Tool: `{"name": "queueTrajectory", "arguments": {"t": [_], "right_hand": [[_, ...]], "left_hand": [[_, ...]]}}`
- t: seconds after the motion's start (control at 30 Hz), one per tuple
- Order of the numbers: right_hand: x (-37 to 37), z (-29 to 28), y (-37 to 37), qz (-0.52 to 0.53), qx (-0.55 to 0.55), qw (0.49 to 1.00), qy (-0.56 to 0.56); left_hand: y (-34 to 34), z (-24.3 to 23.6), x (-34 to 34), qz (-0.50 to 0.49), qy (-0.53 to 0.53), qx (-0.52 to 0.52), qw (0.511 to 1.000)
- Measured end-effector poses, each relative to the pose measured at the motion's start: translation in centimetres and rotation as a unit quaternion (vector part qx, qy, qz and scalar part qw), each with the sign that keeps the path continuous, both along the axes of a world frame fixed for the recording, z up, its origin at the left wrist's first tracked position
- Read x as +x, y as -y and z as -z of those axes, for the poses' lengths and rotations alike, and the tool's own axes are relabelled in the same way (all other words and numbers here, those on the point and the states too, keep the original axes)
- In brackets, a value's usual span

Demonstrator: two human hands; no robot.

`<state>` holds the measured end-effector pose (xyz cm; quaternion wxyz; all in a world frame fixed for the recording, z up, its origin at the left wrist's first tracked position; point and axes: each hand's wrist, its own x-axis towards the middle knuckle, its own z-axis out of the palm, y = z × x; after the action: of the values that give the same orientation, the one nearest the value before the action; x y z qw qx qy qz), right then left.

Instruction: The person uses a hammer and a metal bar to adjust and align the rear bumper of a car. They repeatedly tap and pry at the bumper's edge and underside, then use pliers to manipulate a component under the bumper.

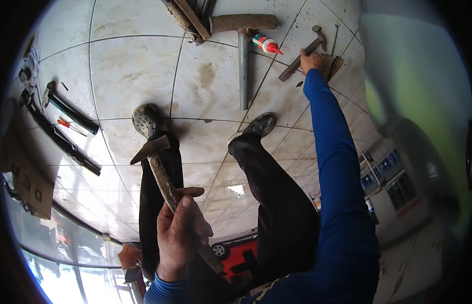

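1. Fingers of the left hand (179,234) are curling tight around the wooden handle of an old hammer (160,167), holding its head up over the tiled floor (129,66).
2. The right hand (311,61) is reaching far out, gripping a second hammer (303,52) lying on the floor beside a glue bottle (266,44).

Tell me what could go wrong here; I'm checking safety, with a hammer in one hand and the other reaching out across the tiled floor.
1. The left hand grips a worn hammer directly above the left shoe; a slip could drop its head onto the foot.
2. The right hand is closed on a second hammer at full stretch, so balance may suffer.
3. The large sledgehammer and glue bottle lie close by, possible trip hazards.
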<state>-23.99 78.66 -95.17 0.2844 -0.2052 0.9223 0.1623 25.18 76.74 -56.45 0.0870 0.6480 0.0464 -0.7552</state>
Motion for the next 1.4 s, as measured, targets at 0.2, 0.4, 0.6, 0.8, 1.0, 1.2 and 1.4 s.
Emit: {"name": "queueTrajectory", "arguments": {"t": [0.2,0.4,0.6,0.8,1.0,1.2,1.4], "right_hand": [[-4.9,-0.9,-8.1,-0.039,0.079,0.994,-0.062],[-5.0,-3.5,-9.7,0.068,0.167,0.983,-0.040],[4.9,-4.0,-11.4,-0.207,-0.213,0.954,0.033],[17.8,-6.4,-1.0,-0.052,-0.355,0.929,0.094],[19.9,-4.0,1.1,0.048,-0.517,0.850,0.092],[16.7,-1.7,-0.7,0.070,-0.536,0.830,0.137],[5.3,-0.9,-6.5,0.143,-0.582,0.798,0.065]], "left_hand": [[0.4,-0.3,0.0,-0.010,-0.011,0.014,1.000],[1.2,-0.6,-0.5,0.004,-0.005,0.001,1.000],[0.8,-0.4,-0.7,0.014,-0.026,0.011,0.999],[0.3,-0.2,-0.5,0.017,-0.017,-0.002,1.000],[-0.5,0.4,0.0,0.023,-0.017,-0.012,1.000],[-0.9,0.1,0.1,0.024,-0.001,-0.022,0.999],[-0.9,0.3,0.0,0.035,-0.001,-0.019,0.999]]}}
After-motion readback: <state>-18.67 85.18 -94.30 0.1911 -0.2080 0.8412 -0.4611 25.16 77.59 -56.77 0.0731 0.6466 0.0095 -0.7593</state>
